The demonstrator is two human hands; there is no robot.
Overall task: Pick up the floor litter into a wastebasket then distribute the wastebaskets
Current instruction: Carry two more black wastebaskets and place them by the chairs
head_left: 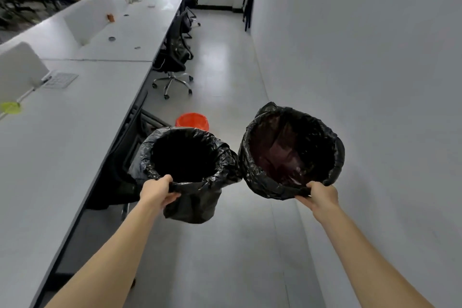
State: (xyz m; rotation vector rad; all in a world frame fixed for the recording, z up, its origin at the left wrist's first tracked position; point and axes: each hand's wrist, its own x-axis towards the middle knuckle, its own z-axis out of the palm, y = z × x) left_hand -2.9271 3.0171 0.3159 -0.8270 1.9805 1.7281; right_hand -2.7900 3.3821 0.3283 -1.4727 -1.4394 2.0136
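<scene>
My left hand (pixel 157 191) clamps a round black-bag-lined wastebasket (pixel 195 207) by its rim. Right hand (pixel 321 195) clamps a second black-bag-lined wastebasket (pixel 265 187), tilted.

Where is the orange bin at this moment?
Head view, centre: the orange bin stands on the floor beside the desk, just beyond the left basket.

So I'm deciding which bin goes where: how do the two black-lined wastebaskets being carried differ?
The left wastebasket hangs nearly upright, with its outer side showing; the right wastebasket is tipped so its mouth faces the person. The left wastebasket's inside looks plain black; the right wastebasket's inside shows a reddish tint. Both are black-lined, and each is gripped at its near rim, one by the left hand, the other by the right hand.
</scene>
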